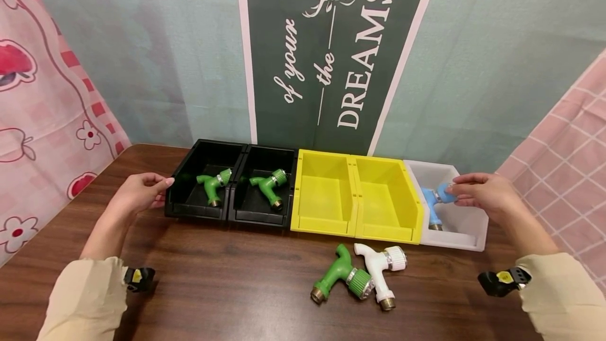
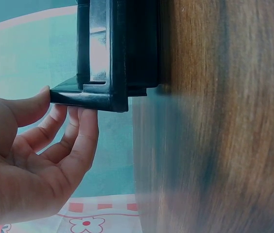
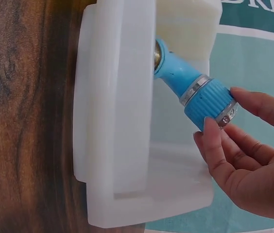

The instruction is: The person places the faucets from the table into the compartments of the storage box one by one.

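Observation:
My right hand (image 1: 483, 193) pinches the ribbed knob of a blue faucet (image 3: 207, 99) between thumb and fingers. The faucet sits tilted inside the white bin (image 1: 461, 238) at the row's right end, its brass threaded end low near the front. At the far left, my left hand (image 1: 142, 193) holds the side wall of the outer black bin (image 2: 103, 99), thumb at the rim and fingertips against the outside. A green faucet (image 1: 213, 186) lies in that bin. Another green faucet (image 1: 270, 188) lies in the second black bin (image 1: 258, 218).
Two yellow bins (image 1: 324, 225) (image 1: 385, 233) stand between the black and white ones. On the brown wooden table (image 1: 227, 283), in front of the row, a green faucet (image 1: 338, 272) and a white faucet (image 1: 379, 267) lie side by side. A printed curtain (image 1: 208, 67) hangs behind.

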A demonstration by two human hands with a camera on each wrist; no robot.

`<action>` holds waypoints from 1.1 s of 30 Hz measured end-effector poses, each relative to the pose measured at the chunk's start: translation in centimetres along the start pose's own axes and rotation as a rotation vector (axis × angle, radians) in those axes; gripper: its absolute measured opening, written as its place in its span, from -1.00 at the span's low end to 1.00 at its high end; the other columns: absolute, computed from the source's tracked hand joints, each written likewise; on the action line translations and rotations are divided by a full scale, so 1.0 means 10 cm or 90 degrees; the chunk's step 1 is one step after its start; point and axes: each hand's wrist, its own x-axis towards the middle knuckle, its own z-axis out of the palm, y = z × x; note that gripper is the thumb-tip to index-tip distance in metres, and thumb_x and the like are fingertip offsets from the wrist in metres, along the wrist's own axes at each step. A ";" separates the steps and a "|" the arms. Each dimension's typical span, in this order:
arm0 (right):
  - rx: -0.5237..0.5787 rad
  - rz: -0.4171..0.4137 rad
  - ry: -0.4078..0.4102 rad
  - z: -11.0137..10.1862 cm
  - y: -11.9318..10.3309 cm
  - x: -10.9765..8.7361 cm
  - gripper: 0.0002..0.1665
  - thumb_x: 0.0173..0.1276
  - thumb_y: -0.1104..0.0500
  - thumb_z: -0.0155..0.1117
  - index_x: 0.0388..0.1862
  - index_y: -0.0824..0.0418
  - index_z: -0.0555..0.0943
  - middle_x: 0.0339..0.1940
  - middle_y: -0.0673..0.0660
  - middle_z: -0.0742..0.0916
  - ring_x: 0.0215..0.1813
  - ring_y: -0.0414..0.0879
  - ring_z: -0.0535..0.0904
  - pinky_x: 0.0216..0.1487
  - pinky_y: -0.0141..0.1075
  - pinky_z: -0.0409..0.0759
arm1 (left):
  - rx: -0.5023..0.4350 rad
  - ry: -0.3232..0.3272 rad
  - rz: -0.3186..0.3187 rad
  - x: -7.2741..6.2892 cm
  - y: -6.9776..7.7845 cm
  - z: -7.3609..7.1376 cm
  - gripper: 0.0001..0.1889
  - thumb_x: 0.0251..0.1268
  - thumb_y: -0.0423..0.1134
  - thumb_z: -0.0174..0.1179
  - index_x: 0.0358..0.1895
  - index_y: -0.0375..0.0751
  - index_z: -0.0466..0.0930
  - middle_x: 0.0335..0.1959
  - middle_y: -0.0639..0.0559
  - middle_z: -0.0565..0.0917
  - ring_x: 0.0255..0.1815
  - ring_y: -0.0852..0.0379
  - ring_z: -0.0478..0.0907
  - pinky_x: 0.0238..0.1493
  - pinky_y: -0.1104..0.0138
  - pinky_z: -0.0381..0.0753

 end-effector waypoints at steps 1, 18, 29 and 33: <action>-0.011 0.001 -0.001 0.01 0.00 0.00 -0.24 0.22 0.06 0.29 0.15 0.56 0.24 -0.42 -0.08 0.57 -0.40 -0.20 0.62 -0.22 -0.27 0.61 | 0.001 0.000 0.000 0.00 0.00 0.00 -0.54 0.39 -0.09 -0.05 -0.04 -0.57 0.35 -0.42 -0.03 0.45 -0.43 0.19 0.45 -0.31 0.35 0.61; -0.040 -0.009 -0.011 -0.01 0.03 0.02 -0.30 0.25 0.15 0.25 0.17 0.57 0.23 -0.36 -0.04 0.59 -0.35 -0.28 0.59 -0.22 -0.29 0.61 | 0.005 0.000 0.003 0.00 -0.01 0.00 -0.53 0.39 -0.08 -0.06 -0.05 -0.56 0.36 -0.41 -0.05 0.46 -0.43 0.20 0.44 -0.32 0.36 0.61; -0.045 0.002 0.004 -0.07 0.03 -0.03 -0.31 0.22 0.11 0.29 0.14 0.53 0.26 -0.43 -0.16 0.59 -0.39 -0.18 0.62 -0.28 -0.34 0.61 | 0.009 -0.007 0.005 0.00 -0.01 -0.01 -0.52 0.39 -0.06 -0.07 -0.04 -0.56 0.36 -0.40 -0.05 0.44 -0.42 0.19 0.43 -0.31 0.35 0.61; -0.038 0.002 0.002 -0.07 0.02 -0.03 -0.32 0.23 0.12 0.27 0.14 0.53 0.26 -0.43 -0.15 0.59 -0.40 -0.18 0.62 -0.29 -0.34 0.61 | 0.008 -0.007 0.005 0.01 -0.01 -0.01 -0.51 0.39 -0.06 -0.07 -0.04 -0.56 0.36 -0.40 -0.04 0.44 -0.42 0.19 0.43 -0.31 0.35 0.61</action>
